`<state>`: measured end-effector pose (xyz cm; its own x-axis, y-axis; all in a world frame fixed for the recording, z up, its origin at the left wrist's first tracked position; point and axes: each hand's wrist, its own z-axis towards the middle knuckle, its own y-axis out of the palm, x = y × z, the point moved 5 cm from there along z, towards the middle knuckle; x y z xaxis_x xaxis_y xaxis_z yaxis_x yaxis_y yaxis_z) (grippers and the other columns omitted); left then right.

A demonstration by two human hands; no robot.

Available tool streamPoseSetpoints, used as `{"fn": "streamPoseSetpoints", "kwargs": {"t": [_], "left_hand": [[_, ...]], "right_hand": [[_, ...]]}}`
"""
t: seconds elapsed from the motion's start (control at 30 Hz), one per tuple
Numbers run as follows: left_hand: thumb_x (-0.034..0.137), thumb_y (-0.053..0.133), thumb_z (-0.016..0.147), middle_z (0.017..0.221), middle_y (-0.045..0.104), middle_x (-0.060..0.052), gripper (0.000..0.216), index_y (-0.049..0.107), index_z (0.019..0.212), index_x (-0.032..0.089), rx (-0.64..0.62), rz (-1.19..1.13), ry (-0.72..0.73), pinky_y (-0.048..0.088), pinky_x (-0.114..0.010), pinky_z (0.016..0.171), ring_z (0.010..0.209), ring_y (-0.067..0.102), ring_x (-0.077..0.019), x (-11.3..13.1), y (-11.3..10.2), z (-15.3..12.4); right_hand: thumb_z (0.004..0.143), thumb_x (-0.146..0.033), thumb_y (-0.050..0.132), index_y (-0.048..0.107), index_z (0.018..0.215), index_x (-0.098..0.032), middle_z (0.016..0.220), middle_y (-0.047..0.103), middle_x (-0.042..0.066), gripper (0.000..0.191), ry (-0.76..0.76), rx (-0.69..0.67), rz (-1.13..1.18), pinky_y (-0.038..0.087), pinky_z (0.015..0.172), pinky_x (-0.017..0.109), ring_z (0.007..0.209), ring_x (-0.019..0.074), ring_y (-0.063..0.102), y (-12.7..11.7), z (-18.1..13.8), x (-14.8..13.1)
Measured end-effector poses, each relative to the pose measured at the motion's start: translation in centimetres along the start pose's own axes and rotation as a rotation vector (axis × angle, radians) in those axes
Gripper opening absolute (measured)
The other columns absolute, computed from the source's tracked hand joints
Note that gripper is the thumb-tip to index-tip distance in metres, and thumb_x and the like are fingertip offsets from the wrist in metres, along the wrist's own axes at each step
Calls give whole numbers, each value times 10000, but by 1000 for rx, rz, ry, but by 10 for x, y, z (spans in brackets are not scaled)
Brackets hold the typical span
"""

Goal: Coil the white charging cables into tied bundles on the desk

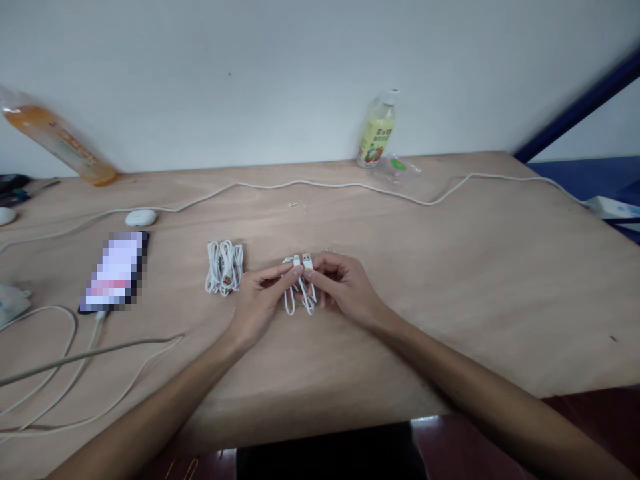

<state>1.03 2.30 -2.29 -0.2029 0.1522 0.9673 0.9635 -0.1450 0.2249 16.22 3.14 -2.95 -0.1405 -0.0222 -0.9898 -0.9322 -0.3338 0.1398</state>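
While hands hold cable, plugs point lengthwise toward wall.

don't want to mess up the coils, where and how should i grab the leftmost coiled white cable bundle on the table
I'd pinch the leftmost coiled white cable bundle across its middle, from above and the left: it lies long and narrow, front to back, and neighbouring coiled white cables crowd its right side.

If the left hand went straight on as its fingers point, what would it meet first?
The left hand would likely first meet the USB plug held in the right hand, though depth is unclear.
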Motion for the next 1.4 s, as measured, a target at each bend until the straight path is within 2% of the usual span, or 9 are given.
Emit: {"fn": "streamPoseSetpoints", "kwargs": {"t": [0.6, 1.4], "left_hand": [[454, 971, 767, 744, 815, -29, 273, 927, 939, 247, 12, -5, -1, 601, -248, 628, 644, 696, -148, 2, 1, -1], [527, 929, 803, 776, 818, -49, 345, 921, 955, 218, 22, 58, -7, 656, -328, 705, 693, 726, -186, 0, -2, 0]], "right_hand": [[916, -614, 807, 672, 800, -220, 705, 732, -13, 432, -4, -1, -18, 489, 493, 232, 505, 99, 568, 0, 0, -1], [936, -580, 794, 664, 782, -221, 701, 721, -15, 413, 0, -1, -20, 502, 516, 237, 514, 99, 571, 1, 0, -2]]}}
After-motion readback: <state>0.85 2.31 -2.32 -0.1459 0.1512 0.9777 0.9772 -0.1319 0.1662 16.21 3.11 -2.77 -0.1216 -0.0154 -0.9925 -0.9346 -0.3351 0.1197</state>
